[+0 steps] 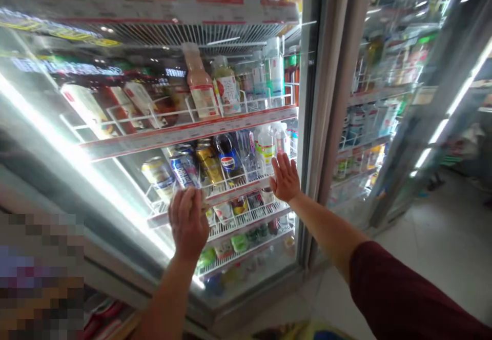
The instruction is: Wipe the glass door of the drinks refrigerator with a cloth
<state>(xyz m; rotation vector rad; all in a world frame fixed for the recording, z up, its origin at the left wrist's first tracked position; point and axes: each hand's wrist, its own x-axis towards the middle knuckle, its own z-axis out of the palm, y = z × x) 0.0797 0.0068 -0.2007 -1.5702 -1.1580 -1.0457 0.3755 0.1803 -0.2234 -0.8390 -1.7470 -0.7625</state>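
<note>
My left hand [189, 222] is raised at the lower shelves of a glass-fronted drinks fridge, fingers bent together. A small pale edge shows beside its fingertips; what it is I cannot make out. My right hand [285, 177] is open, its fingers stretched upward, and seems to lie flat against the glass door [253, 278] near its right frame. Behind the hands, blurred by glass and reflections, stand a blue-labelled cola bottle [226, 158], a gold can [208, 160], a blue and silver can [183, 168] and a pink drink bottle [200, 86].
White wire shelves with red and white price strips [192, 130] hold several bottles and cans. A bright light strip [77, 150] runs down the left. To the right are a grey door frame [326, 99], another drinks fridge [369, 119] and the pale tiled floor [415, 258].
</note>
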